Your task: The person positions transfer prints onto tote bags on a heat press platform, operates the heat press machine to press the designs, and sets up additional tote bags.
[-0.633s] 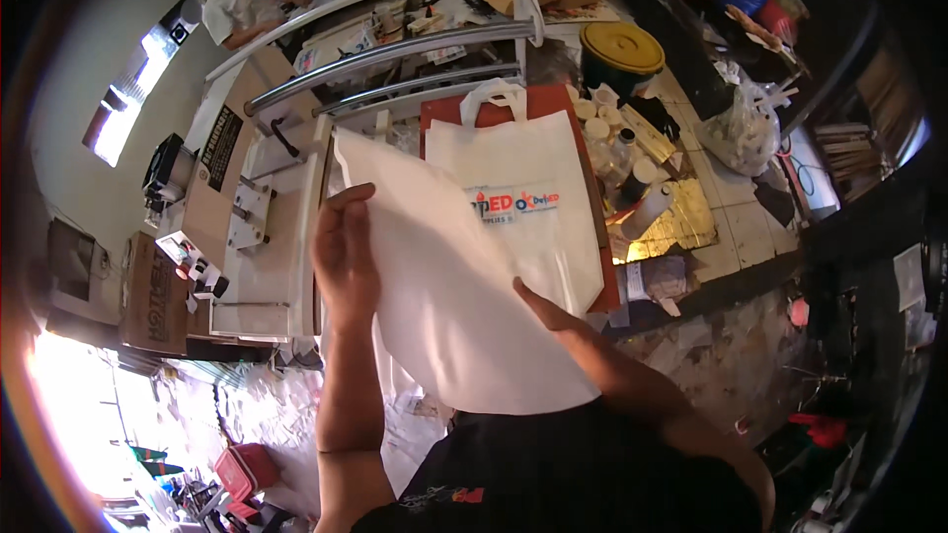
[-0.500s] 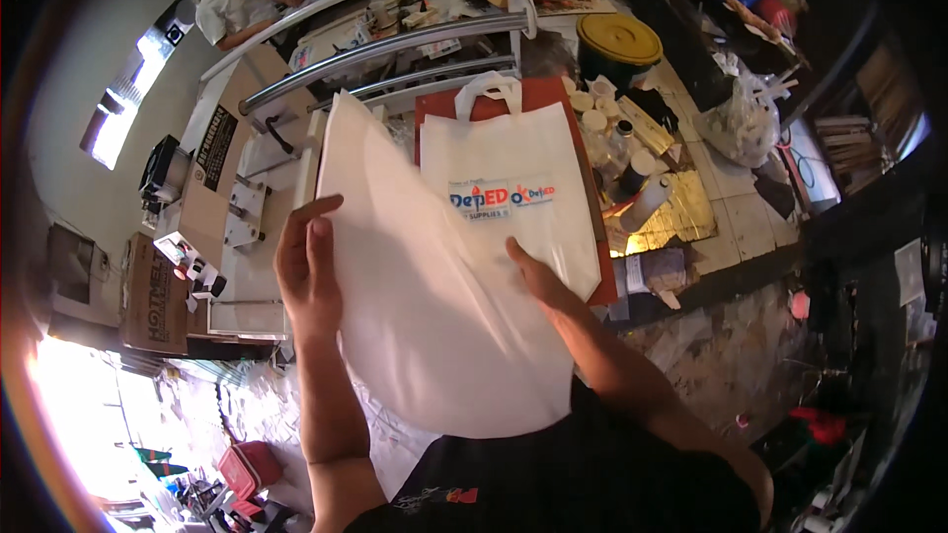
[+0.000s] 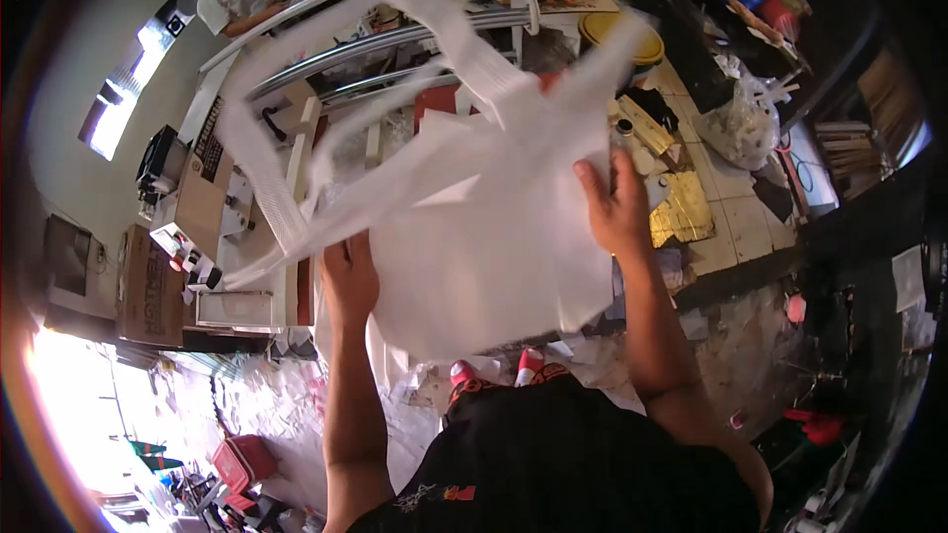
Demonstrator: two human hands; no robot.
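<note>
A plain white fabric tote bag [image 3: 484, 247] is held up in front of me, its long handles [image 3: 425, 15] swinging loose and blurred above it. My left hand [image 3: 351, 281] grips the bag's left side, its fingertips partly hidden by the fabric. At the right edge my right hand [image 3: 620, 212] pinches the bag, thumb on the near face. Behind the bag a red board [image 3: 434, 99] shows only a small part. The printed white bag lying on it earlier is hidden from sight.
A white frame machine with metal rollers [image 3: 395, 44] stands beyond. On the right, a tiled bench holds a yellow-lidded tub [image 3: 642, 39], gold foil [image 3: 681, 207] and bottles. A clear plastic bag [image 3: 743, 123] lies farther right. Another person [image 3: 232, 2] is at the far left; scraps litter the floor.
The white tote bag has been raised and swung out, and its handles now flare upward. My right hand has moved right and up to its edge; my left has shifted right and down.
</note>
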